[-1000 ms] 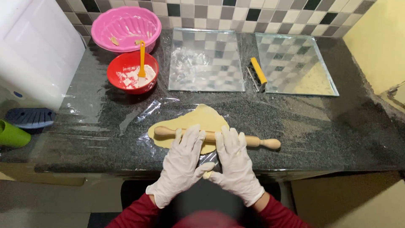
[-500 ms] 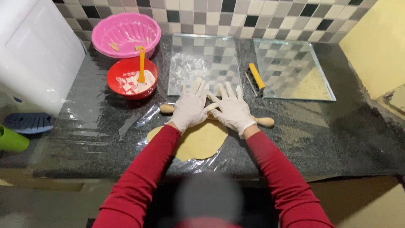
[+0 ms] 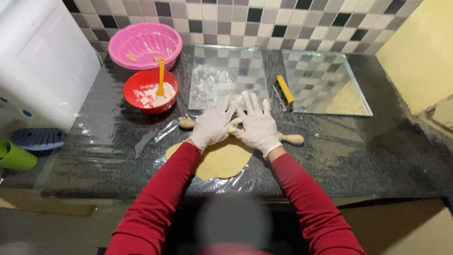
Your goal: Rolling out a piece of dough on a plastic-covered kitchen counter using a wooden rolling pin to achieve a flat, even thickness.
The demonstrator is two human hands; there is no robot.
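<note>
Dark speckled granite counter, checkered grey, black and white tile wall behind, yellow wall at right, white appliance at left.

Wooden rolling pin lying crosswise on far edge of flat yellow dough sheet, dough under clear plastic film on counter, near front edge. Left hand in white glove, flat on pin, fingers spread and straight, not curled around it. Right hand in white glove just beside left, same pose, palm pressing pin, fingers pointing toward wall. Pin ends sticking out either side of hands; middle hidden under palms. Red sleeves on both arms, over the dough.

Behind hands: two square mirror-like trays, left tray dusted with flour, right tray with pale patch in one corner. Yellow-handled tool between trays. Red bowl with flour and orange spatula left of hands, pink bowl behind it. Green cup and blue ridged object at far left edge.
</note>
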